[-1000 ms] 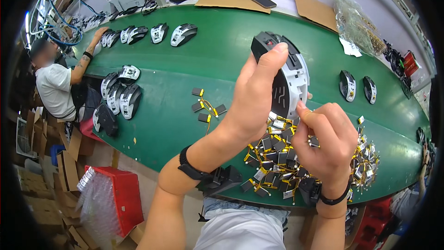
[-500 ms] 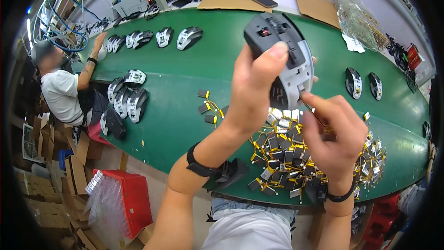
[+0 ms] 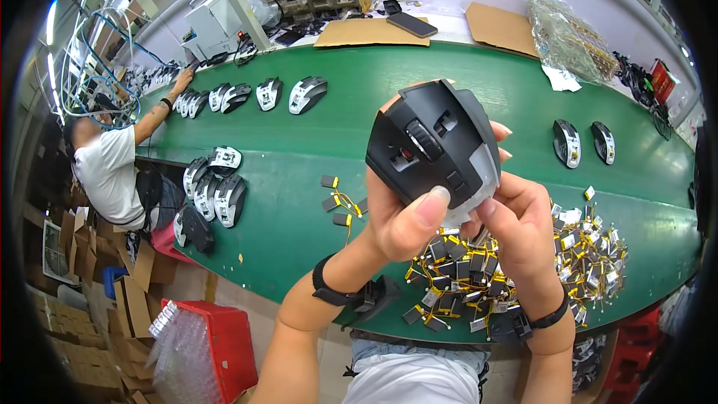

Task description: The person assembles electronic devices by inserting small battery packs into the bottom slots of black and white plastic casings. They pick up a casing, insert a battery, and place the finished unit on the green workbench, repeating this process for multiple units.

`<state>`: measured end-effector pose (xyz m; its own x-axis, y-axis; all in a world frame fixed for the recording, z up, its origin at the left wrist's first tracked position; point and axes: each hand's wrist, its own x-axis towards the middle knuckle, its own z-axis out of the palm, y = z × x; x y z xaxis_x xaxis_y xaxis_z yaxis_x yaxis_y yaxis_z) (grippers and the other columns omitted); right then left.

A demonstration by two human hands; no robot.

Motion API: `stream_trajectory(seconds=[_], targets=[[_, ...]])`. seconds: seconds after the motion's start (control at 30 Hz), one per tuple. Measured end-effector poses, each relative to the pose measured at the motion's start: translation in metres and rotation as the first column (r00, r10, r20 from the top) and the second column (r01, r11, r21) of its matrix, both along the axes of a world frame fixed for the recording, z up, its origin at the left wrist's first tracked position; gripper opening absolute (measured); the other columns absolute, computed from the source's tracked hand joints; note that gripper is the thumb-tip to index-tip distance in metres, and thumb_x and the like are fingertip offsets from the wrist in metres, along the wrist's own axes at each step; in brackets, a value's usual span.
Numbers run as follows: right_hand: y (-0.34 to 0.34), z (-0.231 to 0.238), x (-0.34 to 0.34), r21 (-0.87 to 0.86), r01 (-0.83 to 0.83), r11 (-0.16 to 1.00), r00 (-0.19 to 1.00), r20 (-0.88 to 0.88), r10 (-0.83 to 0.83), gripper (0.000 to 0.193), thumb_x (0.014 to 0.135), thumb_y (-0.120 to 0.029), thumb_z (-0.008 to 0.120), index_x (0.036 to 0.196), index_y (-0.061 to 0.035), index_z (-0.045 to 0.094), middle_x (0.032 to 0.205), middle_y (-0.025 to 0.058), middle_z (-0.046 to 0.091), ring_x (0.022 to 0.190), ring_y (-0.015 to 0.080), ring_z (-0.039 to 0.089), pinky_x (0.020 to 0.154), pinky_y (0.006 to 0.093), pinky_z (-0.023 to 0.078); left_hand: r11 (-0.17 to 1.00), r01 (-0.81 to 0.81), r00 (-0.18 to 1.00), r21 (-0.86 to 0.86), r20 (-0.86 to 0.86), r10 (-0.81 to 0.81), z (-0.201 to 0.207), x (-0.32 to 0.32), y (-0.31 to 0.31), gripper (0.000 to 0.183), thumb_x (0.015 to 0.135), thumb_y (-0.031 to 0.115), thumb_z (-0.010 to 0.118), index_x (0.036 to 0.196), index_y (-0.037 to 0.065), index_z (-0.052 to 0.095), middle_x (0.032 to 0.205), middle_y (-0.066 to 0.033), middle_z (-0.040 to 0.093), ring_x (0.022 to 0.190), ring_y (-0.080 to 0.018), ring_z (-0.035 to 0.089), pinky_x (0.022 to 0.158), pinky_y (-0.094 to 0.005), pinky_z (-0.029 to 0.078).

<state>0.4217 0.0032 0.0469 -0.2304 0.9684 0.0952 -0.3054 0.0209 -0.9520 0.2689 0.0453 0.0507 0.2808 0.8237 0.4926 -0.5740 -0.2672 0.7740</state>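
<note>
My left hand grips a half-built computer mouse with a black shell, scroll wheel and pale grey side. It is raised above the green bench, and my thumb lies along its near edge. Beside the pale lower edge, my right hand is closed, thumb and fingers drawn together at the mouse. Whatever those fingers pinch is hidden. Below the hands spreads a pile of small battery packs with yellow tape and thin wires. A few more packs lie to the left of the pile.
More mouse shells stand in a cluster at left, a far row and a pair at right. Cardboard, a phone and a plastic bag lie along the back. A co-worker reaches over the bench at left.
The mouse has come lower and turned, bringing its wheel toward me. My right hand has moved up against its edge; the wire seen in those fingers no longer shows. The co-worker's arm reaches farther.
</note>
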Motion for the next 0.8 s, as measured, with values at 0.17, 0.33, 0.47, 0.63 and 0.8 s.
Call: stream_trajectory(seconds=[0.17, 0.33, 0.47, 0.63, 0.8], targets=[[0.001, 0.0, 0.001, -0.044, -0.025, 0.999, 0.999, -0.034, 0.024, 0.015, 0.089, -0.01, 0.059, 0.091, 0.0034, 0.063, 0.084, 0.0071, 0.067, 0.072, 0.012, 0.064, 0.07, 0.0259, 0.052, 0.999, 0.0, 1.0, -0.033, 0.013, 0.001, -0.002, 0.003, -0.005, 0.098, 0.071, 0.055, 0.071, 0.145, 0.013, 0.023, 0.121, -0.0266, 0.054, 0.107, -0.0362, 0.061, 0.093, -0.049, 0.051], [0.006, -0.009, 0.002, -0.108, -0.037, 0.993, 0.999, -0.043, 0.033, 0.018, 0.09, -0.014, 0.058, 0.089, 0.0029, 0.063, 0.081, 0.0072, 0.067, 0.07, 0.0122, 0.064, 0.067, 0.0252, 0.052, 0.995, -0.091, 0.996, 0.03, -0.009, 0.092, -0.011, 0.006, -0.003, 0.089, 0.076, 0.052, 0.066, 0.143, 0.009, 0.026, 0.12, -0.0274, 0.055, 0.104, -0.0355, 0.063, 0.091, -0.0487, 0.053], [0.011, -0.002, 0.005, -0.129, -0.127, 0.983, 0.992, -0.044, 0.122, 0.022, 0.089, -0.015, 0.063, 0.099, 0.0047, 0.062, 0.082, 0.0086, 0.068, 0.068, 0.0112, 0.062, 0.066, 0.0238, 0.051, 0.995, -0.098, 0.995, -0.035, -0.019, 0.097, -0.007, 0.0, 0.003, 0.076, 0.084, 0.049, 0.056, 0.141, 0.005, 0.033, 0.118, -0.0273, 0.057, 0.099, -0.0374, 0.064, 0.086, -0.0483, 0.055], [0.004, 0.016, 0.018, 0.099, 0.014, 0.995, 0.98, 0.194, -0.033, 0.03, 0.087, -0.005, 0.067, 0.113, 0.0067, 0.058, 0.093, 0.0125, 0.069, 0.078, 0.0134, 0.066, 0.068, 0.0239, 0.053, 0.964, -0.16, 0.983, -0.21, 0.056, 0.175, 0.003, -0.015, 0.023, 0.056, 0.091, 0.044, 0.037, 0.121, 0.0, 0.054, 0.108, -0.0244, 0.065, 0.091, -0.0381, 0.068, 0.079, -0.0443, 0.058], [0.012, 0.009, 0.011, 0.406, 0.45, 0.795, 0.866, 0.018, -0.499, 0.021, 0.093, -0.004, 0.059, 0.112, 0.0052, 0.058, 0.103, 0.014, 0.069, 0.089, 0.0142, 0.067, 0.076, 0.0249, 0.053, 0.941, 0.011, 0.993, -0.337, 0.114, 0.03, -0.002, -0.005, 0.02, 0.057, 0.092, 0.047, 0.037, 0.116, 0.0, 0.057, 0.108, -0.0223, 0.067, 0.091, -0.0339, 0.069, 0.076, -0.0411, 0.058]])
